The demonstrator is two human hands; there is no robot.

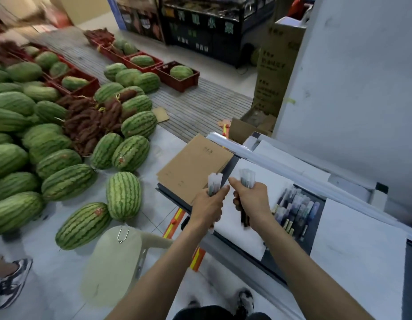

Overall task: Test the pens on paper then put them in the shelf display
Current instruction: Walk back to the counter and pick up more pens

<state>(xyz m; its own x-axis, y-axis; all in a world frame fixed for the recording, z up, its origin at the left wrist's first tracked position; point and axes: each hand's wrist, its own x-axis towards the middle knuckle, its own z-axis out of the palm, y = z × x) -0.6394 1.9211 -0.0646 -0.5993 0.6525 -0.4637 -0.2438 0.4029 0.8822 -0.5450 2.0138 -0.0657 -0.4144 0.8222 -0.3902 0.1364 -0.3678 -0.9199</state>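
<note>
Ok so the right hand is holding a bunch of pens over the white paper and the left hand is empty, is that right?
Not quite. The left hand is not empty: it grips its own bundle of pens. The rest stands: the right hand holds a bunch of pens over the white paper. The head view shows this.

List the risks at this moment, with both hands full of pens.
The left hand and right hand each grip a loose bundle of clear-capped pens; one may slip and fall to the floor. No hand is free to write on the white paper sheet, so testing may be fumbled.
</note>
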